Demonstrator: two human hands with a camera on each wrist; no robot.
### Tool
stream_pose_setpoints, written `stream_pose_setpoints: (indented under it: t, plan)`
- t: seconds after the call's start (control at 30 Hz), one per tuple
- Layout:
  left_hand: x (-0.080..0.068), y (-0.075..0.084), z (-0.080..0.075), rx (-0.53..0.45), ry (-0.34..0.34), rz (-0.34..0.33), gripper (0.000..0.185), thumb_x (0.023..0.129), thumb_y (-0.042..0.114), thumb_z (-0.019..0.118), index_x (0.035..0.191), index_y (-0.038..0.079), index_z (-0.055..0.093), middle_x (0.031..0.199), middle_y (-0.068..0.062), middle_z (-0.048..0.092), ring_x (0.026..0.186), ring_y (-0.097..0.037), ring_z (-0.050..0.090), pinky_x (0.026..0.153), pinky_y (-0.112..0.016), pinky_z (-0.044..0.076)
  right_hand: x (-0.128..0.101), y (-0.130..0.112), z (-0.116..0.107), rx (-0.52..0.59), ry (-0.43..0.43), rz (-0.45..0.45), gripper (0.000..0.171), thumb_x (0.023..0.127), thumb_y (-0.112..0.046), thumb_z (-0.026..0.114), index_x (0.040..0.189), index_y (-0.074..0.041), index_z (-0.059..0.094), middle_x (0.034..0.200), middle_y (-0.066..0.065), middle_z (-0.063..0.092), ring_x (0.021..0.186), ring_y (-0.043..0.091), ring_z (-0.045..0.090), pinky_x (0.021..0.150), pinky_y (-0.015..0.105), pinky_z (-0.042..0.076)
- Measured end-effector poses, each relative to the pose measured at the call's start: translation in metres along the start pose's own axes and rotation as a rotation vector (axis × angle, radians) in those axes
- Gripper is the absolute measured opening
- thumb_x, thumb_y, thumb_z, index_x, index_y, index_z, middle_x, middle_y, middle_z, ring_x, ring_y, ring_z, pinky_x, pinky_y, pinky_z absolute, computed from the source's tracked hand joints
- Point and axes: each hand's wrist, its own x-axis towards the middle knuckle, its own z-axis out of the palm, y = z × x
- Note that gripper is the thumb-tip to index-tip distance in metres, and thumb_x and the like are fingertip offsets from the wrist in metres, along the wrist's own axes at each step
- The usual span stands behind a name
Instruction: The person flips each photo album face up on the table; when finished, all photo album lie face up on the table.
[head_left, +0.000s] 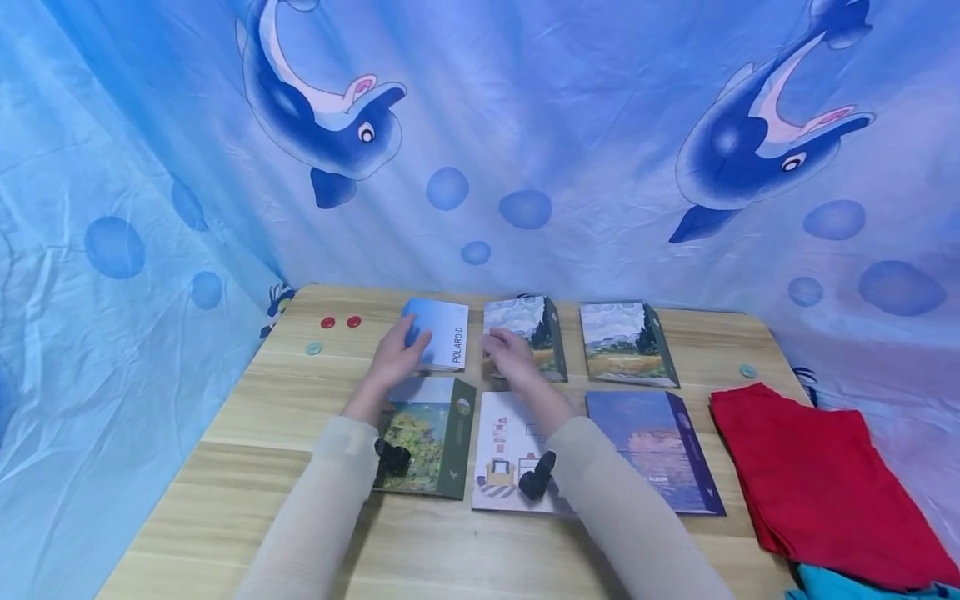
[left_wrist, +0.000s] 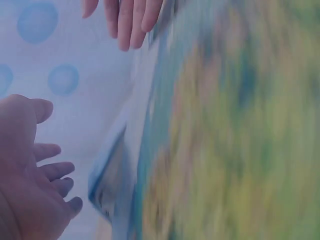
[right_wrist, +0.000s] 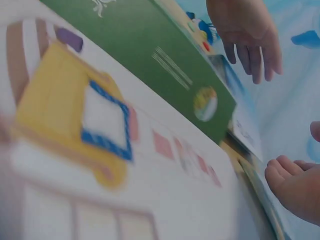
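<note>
Fingers loosely spread on both hands over albums on the wooden table; dolphin-print blue cloth drapes behind.

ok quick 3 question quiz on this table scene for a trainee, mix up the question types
1. True or false: the left hand is at the blue album marked POLAROID.
2. Multiple choice: the folded red cloth lies A) at the table's left edge, B) at the table's right side, C) on top of an album.
3. Fill in: beside the two red discs near the table's far left corner lies a small ____ disc.

Key
1. True. The hand sits at that album's near left corner; whether the fingers grip it cannot be told.
2. B.
3. Teal.
</note>
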Motion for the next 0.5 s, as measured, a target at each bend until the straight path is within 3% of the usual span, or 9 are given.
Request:
stream_pose_setpoints:
  t: [0.17, 0.5]
  plan:
    - [0.002, 0.017, 0.021, 0.046, -0.023, 0.071, 0.066, 0.106, 0.042, 0.047, 0.159, 0.006, 0.03, 0.164, -0.018, 0.025, 0.151, -0.038, 0.022, 0.123, -0.052, 0.018, -0.004, -0.005, -0.027, 0.016, 0.046, -0.017, 0.057, 0.103, -0.026, 0.058, 0.151, 0.001, 0.043, 0.147, 0.02, 0.052, 0.136, 0.035, 0.049, 0.114, 0.045, 0.04]
    - [0.004, 0.036, 0.058, 0.007, -0.106, 0.142, 0.06, 0.106, 0.034, 0.049, 0.156, 0.004, 0.035, 0.163, -0.018, 0.03, 0.15, -0.037, 0.025, 0.124, -0.05, 0.019, -0.011, -0.005, -0.08, -0.018, 0.156, -0.051, 0.055, 0.104, -0.026, 0.059, 0.151, -0.001, 0.044, 0.149, 0.018, 0.049, 0.137, 0.034, 0.046, 0.114, 0.045, 0.04]
